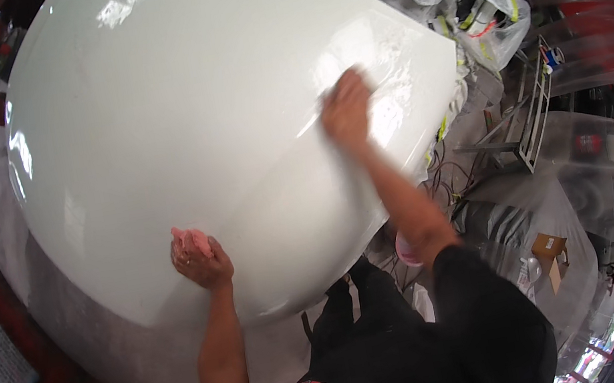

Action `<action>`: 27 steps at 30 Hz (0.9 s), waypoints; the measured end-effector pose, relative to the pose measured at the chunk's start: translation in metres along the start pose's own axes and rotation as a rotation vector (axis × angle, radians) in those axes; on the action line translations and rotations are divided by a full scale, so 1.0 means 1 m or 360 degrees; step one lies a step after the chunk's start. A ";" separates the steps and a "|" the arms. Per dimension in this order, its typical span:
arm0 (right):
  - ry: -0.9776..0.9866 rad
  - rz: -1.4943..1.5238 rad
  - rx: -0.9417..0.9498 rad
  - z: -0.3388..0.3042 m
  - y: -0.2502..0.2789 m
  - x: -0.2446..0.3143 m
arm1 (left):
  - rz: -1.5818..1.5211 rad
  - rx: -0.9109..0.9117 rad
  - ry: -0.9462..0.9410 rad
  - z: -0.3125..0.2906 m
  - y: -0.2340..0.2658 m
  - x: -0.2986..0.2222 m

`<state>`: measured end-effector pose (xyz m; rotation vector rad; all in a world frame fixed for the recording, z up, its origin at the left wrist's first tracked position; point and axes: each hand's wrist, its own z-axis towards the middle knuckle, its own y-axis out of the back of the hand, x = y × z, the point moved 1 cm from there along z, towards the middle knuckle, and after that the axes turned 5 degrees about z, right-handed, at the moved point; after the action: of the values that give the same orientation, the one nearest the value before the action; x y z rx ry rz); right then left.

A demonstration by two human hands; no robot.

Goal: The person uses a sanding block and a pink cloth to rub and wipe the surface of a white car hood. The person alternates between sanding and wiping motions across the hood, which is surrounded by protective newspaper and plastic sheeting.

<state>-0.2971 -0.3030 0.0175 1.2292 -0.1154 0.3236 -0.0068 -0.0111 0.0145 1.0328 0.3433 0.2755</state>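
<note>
You work in bright, even light from above. It glares off the glossy white panel, strongest at its far edge and in a patch just beside your right hand. That hand is smeared with motion blur, while your left hand stays fairly sharp. The fisheye bows the panel's edges and blackens the frame's corners. The plastic sheeting past the right edge looks streaky and soft.

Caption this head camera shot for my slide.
Left hand holds a pink pad on a glossy white panel; right hand rests flat.
</note>
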 end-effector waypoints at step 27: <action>0.0427 0.0164 0.0608 -0.062 0.014 0.055 | 0.0060 -0.0041 0.0010 -0.004 0.010 0.014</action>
<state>-0.2550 -0.2306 0.0234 1.5467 0.1212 0.6176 0.0036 0.0020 0.0198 1.0138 0.3253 0.3163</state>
